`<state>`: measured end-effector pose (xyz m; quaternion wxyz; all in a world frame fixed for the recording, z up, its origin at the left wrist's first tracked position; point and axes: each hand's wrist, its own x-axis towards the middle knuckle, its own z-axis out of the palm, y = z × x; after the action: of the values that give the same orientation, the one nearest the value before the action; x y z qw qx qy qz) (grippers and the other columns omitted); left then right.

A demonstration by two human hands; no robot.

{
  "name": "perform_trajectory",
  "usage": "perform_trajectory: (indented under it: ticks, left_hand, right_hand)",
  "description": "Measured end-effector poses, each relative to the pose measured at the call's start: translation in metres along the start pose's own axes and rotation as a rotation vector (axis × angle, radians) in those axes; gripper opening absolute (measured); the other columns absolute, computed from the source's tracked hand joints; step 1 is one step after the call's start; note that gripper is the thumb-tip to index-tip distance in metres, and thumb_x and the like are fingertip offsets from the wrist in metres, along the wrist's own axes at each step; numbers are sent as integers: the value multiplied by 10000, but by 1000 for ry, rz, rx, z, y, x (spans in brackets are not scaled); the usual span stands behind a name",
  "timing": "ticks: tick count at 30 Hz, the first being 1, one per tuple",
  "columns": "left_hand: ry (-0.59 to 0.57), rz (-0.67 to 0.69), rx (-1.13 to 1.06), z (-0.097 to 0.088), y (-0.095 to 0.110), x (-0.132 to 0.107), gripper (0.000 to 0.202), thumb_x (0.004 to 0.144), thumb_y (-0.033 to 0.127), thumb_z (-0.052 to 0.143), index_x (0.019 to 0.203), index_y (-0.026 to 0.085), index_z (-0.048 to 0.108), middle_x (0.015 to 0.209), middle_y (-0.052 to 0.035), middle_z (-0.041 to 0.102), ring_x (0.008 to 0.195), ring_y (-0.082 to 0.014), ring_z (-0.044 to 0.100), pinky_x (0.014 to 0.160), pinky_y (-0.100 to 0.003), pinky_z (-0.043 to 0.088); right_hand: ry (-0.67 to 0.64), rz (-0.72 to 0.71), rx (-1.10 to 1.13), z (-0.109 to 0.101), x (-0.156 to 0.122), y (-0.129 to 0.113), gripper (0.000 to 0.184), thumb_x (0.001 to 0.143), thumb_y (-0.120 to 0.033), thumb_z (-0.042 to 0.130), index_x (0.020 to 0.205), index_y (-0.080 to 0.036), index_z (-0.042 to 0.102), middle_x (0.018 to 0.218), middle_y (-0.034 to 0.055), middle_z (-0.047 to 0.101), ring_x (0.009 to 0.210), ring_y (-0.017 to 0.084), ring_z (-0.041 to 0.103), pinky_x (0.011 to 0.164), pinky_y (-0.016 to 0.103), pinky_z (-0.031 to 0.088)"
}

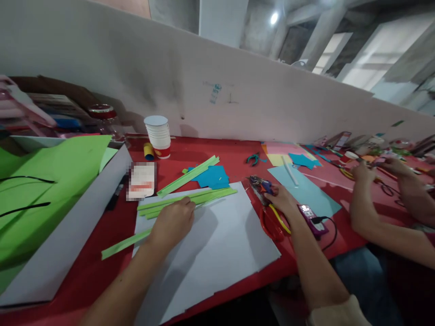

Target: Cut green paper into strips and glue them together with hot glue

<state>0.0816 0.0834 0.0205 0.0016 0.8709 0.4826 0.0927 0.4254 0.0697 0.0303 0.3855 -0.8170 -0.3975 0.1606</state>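
Observation:
My left hand [175, 222] is closed over a light green paper strip [125, 243], which sticks out on both sides of the hand above a stack of white paper [217, 253]. More green strips [186, 199] lie at the far edge of that stack, next to my fingers. On the right, my right hand [282, 199] has its fingers bent over a small heap of tools [260, 184] with purple and metal parts. What those fingers grip is hidden. Red scissor handles [270, 228] and a yellow handle [280, 218] lie just below that hand.
A box [81, 226] with green sheets stands at left. Behind are a paper cup [159, 138], blue paper pieces [212, 175] and small teal pliers [253, 158]. A purple device [313, 222] with a cable lies beside light blue paper [306, 185]. Another person's hands [365, 172] work at right.

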Motion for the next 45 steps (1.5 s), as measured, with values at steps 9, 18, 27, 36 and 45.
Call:
perform_trajectory:
  ticks: [9, 18, 27, 36, 45]
  left_hand:
    - [-76, -34, -264, 3, 4, -1, 99, 849, 234, 515, 846, 191, 604, 895, -46, 656, 734, -182, 641, 575, -253, 413]
    - [-48, -19, -385, 7, -11, 2, 73, 754, 226, 586, 794, 231, 646, 849, -20, 674, 734, -183, 619, 568, -249, 388]
    - [7, -73, -500, 14, -12, 7, 161, 745, 156, 513, 700, 213, 657, 747, -23, 698, 657, -169, 610, 571, -248, 397]
    - [-88, -25, -526, 8, -13, 8, 174, 758, 182, 479, 728, 197, 650, 777, -23, 663, 675, -155, 563, 585, -253, 355]
    - [-89, -22, -515, 9, -13, 8, 194, 740, 169, 481, 768, 208, 669, 814, -27, 673, 716, -171, 570, 611, -263, 357]
  right_hand:
    - [-157, 136, 150, 11, -2, -21, 116, 554, -128, 580, 521, -214, 509, 372, -65, 377, 419, 137, 417, 445, 266, 294]
    - [-361, 135, 858, 16, -80, -61, 268, 575, -256, 752, 797, -182, 620, 753, 18, 691, 558, 121, 589, 452, 211, 427]
    - [-463, -40, 676, 39, -141, -36, 308, 760, -415, 686, 970, -222, 570, 879, 25, 694, 566, 132, 634, 514, 246, 473]
    - [-443, -290, 191, 52, -150, -25, 263, 909, -460, 466, 915, -202, 518, 574, -43, 547, 510, 114, 522, 528, 231, 412]
    - [-440, -323, 46, 54, -153, -37, 298, 913, -492, 416, 890, -202, 480, 583, -22, 564, 499, 133, 532, 504, 236, 386]
